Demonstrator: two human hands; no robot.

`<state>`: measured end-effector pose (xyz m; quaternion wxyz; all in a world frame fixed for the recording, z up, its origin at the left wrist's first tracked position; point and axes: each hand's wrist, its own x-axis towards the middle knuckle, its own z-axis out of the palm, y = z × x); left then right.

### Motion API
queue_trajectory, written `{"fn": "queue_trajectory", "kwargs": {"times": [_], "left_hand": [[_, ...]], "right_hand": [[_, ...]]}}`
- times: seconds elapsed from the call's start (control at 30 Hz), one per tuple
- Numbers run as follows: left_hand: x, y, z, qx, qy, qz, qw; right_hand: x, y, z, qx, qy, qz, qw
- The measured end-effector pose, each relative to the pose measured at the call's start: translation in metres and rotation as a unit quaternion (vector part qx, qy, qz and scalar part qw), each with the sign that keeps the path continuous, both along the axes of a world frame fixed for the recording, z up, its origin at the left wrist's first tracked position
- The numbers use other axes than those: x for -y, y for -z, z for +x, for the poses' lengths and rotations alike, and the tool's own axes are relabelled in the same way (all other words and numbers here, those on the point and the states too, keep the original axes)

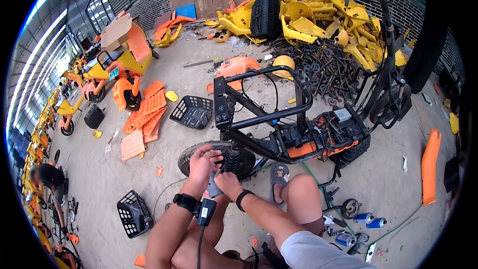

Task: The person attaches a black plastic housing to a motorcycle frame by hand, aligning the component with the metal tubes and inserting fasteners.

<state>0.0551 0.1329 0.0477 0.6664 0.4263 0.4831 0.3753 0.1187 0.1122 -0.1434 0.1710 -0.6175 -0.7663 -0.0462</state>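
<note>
Frame [264,119] ahead, stripped of panels, wheel [184,161] and shock [232,159] apparently still to come off; left hand [201,167] half-open by wheel, right hand [228,184] curled near shock's foot, grip unclear.

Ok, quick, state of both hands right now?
Left hand: partly open, fingers loosely curled before the wheel.
Right hand: fingers curled by the shock absorber; closed or holding anything, cannot be told.

On the grey concrete floor [383,169], you have at your left a black slotted plastic basket [128,216], and at your right a long orange plastic panel [431,169] and blue cylindrical cans [377,223].
</note>
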Motion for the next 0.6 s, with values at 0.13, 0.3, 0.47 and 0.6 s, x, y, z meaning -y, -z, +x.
{"fn": "queue_trajectory", "kwargs": {"times": [0.13, 0.3, 0.47, 0.6], "left_hand": [[0.000, -0.010, -0.010, 0.025, 0.004, 0.007, 1.000], [0.002, -0.030, -0.016, 0.066, -0.041, 0.034, 0.996], [0.003, -0.029, -0.039, 0.019, -0.073, 0.057, 0.996], [0.014, -0.025, -0.024, -0.026, 0.123, 0.044, 0.991]], "right_hand": [[0.007, -0.014, 0.009, -0.030, -0.046, -0.003, 0.999], [0.011, -0.048, 0.017, -0.090, -0.062, 0.059, 0.992], [0.032, -0.130, 0.013, -0.575, -0.040, 0.048, 0.816], [0.057, -0.178, 0.064, -0.748, -0.029, -0.002, 0.663]]}}
